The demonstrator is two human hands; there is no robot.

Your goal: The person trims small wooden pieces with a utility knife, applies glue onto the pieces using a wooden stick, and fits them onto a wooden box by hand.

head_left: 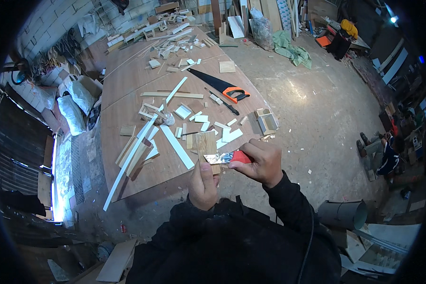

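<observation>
My left hand (203, 188) grips the lower end of a small flat piece of wood (206, 142), thumb on its face, above the near edge of the table. In my right hand (265, 163) is a utility knife with a red handle (241, 157); its shiny silver blade (217, 158) lies across the wood, just above my left thumb. Beyond my hands, white and bare wood offcuts (229, 136) are scattered. A small open wooden box (266, 121) rests at the table's right edge.
On the wooden table (123, 99) lie a handsaw (217, 86) with an orange handle, a thin dark-handled tool (229, 108) and long white strips (128, 165). White sacks (71, 113) stand on the left. Two people are at the far right, one in yellow (349, 29). A metal bucket (343, 214) stands lower right.
</observation>
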